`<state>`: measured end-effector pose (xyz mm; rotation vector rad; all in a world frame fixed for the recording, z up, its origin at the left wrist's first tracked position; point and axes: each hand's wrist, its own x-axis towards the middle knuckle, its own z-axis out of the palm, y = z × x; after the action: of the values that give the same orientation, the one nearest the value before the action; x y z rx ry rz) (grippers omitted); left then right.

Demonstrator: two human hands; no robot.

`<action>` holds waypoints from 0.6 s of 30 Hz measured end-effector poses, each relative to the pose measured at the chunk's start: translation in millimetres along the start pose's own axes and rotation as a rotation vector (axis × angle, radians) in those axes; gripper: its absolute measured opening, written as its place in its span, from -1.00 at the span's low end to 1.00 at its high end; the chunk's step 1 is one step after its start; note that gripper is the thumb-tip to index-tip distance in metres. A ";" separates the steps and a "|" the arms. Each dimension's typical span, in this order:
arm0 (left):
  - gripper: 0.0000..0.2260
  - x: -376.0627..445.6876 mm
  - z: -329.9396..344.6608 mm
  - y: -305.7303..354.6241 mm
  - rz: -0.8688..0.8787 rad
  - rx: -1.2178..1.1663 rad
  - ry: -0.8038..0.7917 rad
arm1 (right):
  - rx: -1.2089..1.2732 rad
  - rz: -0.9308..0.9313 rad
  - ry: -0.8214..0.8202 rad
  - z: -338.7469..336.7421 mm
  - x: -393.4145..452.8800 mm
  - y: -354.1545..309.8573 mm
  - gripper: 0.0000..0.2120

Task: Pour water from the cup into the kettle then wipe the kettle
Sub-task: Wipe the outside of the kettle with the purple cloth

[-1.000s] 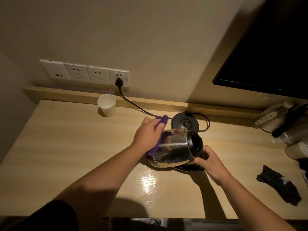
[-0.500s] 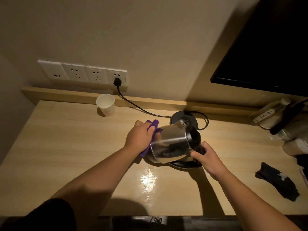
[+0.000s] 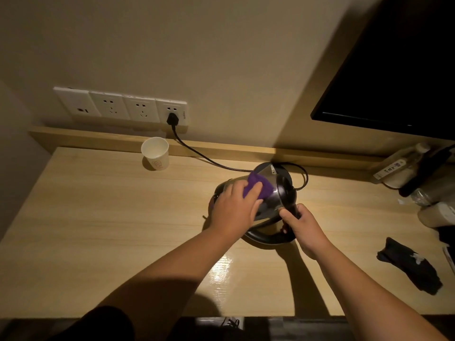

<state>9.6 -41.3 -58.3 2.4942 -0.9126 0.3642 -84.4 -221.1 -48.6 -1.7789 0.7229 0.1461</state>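
1. At ten o'clock on the bench (image 3: pixel 98 217), the cup (image 3: pixel 155 153) stands upright by the back ledge, well apart from the hands; little risk there.
2. At centre, the left hand (image 3: pixel 234 212) has its grip pressed flat on a purple cloth (image 3: pixel 256 188) against the steel kettle (image 3: pixel 266 200), which is tilted. A hard push could slide or roll it.
3. If water is inside, the tilt could spill it onto the bench, likely toward the base (image 3: pixel 273 168) and cord (image 3: pixel 204 156) at twelve o'clock, which is plugged in.
4. At four o'clock of the kettle, the right hand (image 3: pixel 302 225) has its grip closed round the handle; a slip there would drop the kettle.
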 end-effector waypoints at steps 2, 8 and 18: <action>-0.63 -6.7 2.9 -20.4 -0.079 0.009 -0.039 | 0.068 0.028 0.001 -1.2 -0.1 3.2 -0.70; -0.63 -12.6 0.3 -54.3 -0.320 -0.045 -0.153 | 0.131 0.035 0.026 2.1 2.6 -3.5 -0.67; -0.61 20.0 -9.8 21.5 0.012 -0.084 0.019 | 0.104 0.001 0.139 23.1 4.1 -19.9 -0.65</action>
<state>9.4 -61.8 -35.0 2.4064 -0.9165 0.3451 -64.5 -198.7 -41.9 -1.7011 0.8160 -0.0151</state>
